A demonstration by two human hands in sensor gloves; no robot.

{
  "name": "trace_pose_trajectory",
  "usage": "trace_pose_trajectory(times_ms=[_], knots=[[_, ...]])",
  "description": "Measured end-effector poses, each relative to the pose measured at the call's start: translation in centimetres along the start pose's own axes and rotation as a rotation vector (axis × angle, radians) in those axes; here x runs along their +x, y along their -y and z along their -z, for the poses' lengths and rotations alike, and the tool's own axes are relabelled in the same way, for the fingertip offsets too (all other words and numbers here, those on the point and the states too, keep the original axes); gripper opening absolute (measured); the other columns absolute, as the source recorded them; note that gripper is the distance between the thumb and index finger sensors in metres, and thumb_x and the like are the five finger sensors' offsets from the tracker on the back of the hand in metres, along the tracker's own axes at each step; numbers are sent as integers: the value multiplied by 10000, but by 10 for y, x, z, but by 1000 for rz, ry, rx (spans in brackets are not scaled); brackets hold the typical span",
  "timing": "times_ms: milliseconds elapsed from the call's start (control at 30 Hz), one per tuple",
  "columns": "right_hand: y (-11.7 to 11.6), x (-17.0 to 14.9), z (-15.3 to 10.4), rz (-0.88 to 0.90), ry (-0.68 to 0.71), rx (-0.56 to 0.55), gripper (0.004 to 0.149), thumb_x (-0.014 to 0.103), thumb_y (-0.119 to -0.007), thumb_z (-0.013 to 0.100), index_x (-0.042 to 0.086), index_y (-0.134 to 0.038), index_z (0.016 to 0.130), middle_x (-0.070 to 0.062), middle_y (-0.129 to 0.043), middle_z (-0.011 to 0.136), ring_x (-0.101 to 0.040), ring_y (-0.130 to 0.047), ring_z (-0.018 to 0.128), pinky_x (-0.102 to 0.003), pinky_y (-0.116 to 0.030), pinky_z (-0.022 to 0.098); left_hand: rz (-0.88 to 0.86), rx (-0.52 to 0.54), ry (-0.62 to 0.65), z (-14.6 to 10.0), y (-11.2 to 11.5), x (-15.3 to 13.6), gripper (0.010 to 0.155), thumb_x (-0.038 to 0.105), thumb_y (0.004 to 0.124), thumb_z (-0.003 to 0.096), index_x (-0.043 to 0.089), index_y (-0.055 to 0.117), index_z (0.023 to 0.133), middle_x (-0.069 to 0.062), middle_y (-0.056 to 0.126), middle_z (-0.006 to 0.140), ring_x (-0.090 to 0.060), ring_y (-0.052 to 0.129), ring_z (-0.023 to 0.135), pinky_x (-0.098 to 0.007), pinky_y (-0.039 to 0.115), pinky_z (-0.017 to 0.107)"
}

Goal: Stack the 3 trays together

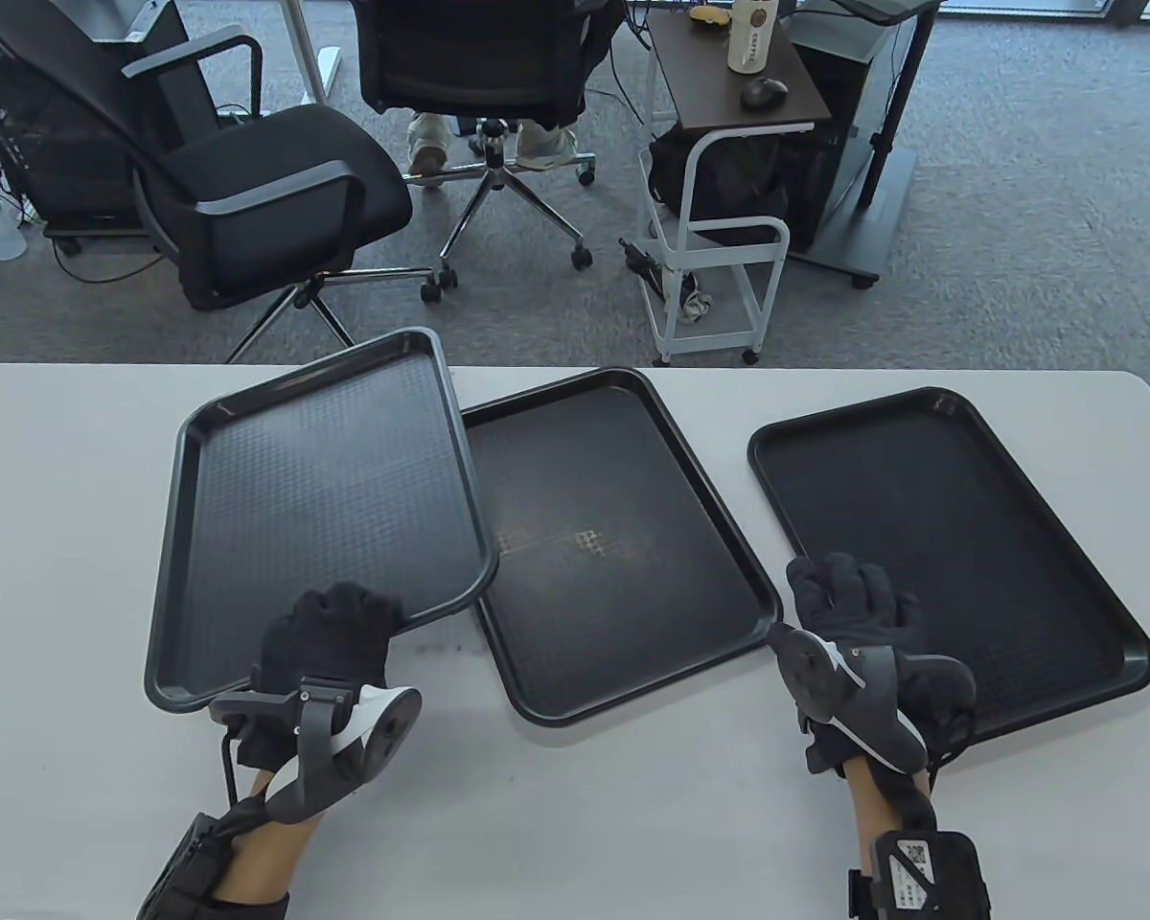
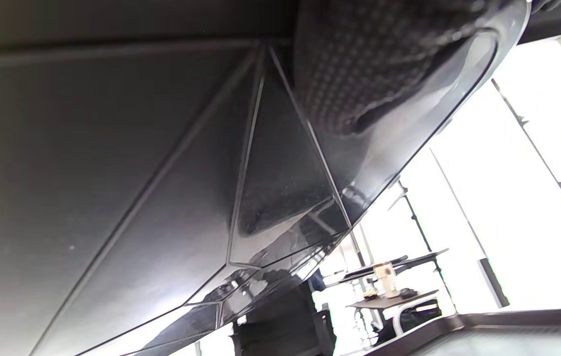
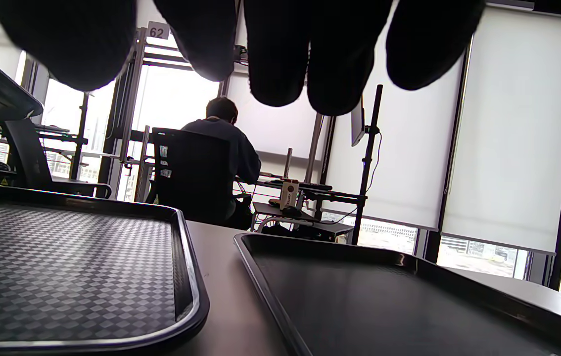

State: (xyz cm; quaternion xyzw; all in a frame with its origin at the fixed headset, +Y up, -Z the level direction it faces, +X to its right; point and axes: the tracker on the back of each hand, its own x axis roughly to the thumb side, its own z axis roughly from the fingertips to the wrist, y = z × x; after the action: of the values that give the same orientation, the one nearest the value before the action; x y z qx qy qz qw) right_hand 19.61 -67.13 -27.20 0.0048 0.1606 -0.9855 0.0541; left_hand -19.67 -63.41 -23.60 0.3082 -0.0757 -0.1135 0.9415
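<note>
"62" on window-frame sign (image 3: 157, 31), "COFFEE" on cup (image 1: 749, 36)

The left tray (image 1: 326, 498) perhaps hides the middle tray's (image 1: 613, 546) left rim.

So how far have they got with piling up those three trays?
Nothing is stacked yet. The left hand grips the left tray by its near edge, lifted and tilted so its right edge overlaps the middle tray. The right hand is over the near corner of the right tray, which lies flat. Both stackings remain.
</note>
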Motion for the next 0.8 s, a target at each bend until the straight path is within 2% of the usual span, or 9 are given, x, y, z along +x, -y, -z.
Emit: trace_pose_trajectory(times_ms=[233,567,733,800], knots=[[2,-3,0,22,-13,-4,665,596,-752,406,355,-589,1005,-80,-715,1100,-382,-798,953,-601,-679,645,0,-21,108,15,-7,54,412,280,964,369,397,753,703,112,893,605,-147,905,379,-410,884,414],[3,-3,0,39,-21,1,666,597,-751,408,352,-588,1006,-82,-712,1102,-382,-801,951,-602,-680,643,43,-85,195,43,8,137,410,279,966,369,402,756,699,116,896,603,-148,907,380,-407,886,408],[3,-6,1,51,-36,2,667,598,-751,408,352,-587,1007,-85,-708,1104,-383,-801,951,-602,-681,642,25,-151,197,49,17,162,415,287,973,366,407,759,701,120,901,606,-142,915,378,-399,891,401],[2,-8,1,53,-42,5,669,598,-751,408,351,-587,1008,-83,-708,1104,-385,-803,948,-603,-680,642,77,-149,225,49,20,171,418,296,978,361,415,762,699,129,907,605,-134,923,376,-390,898,401]])
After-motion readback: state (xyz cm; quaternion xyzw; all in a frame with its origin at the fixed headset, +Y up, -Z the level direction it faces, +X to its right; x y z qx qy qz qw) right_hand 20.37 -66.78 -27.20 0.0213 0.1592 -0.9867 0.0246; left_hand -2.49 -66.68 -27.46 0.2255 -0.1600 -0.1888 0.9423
